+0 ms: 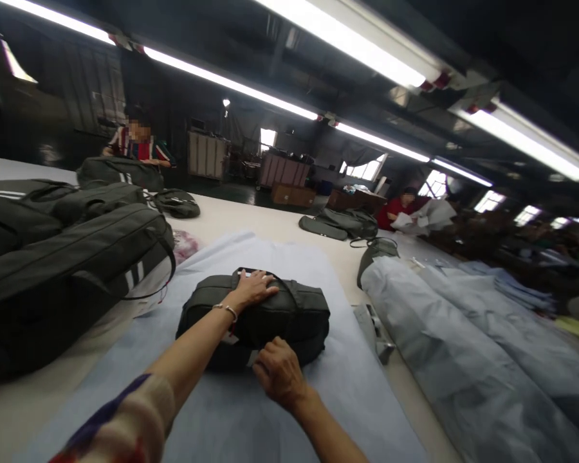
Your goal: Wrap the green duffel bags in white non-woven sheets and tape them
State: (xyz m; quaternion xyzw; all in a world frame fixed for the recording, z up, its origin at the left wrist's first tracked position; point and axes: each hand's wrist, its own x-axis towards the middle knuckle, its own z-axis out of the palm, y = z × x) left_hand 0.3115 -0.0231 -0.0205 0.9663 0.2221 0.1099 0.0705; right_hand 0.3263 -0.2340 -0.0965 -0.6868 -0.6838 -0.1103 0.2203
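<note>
A dark duffel bag [299, 315] lies on a pale blue-grey sheet [289, 411] in the middle of the table. My left hand [255, 289] rests on top of the bag with its fingers spread; a bracelet circles that wrist. Against the bag's near side is my right hand [280, 373], its fingers curled into a pinch beside a small light tag. What those fingers hold is too small to make out. A strap loops over the bag's top.
Large dark bags [77, 257] are piled along the left. Bags wrapped in translucent plastic [453, 341] lie at the right, beside a metal object [374, 331]. More bags [342, 224] sit at the far edge. Across the table are two people [142, 151], [395, 209].
</note>
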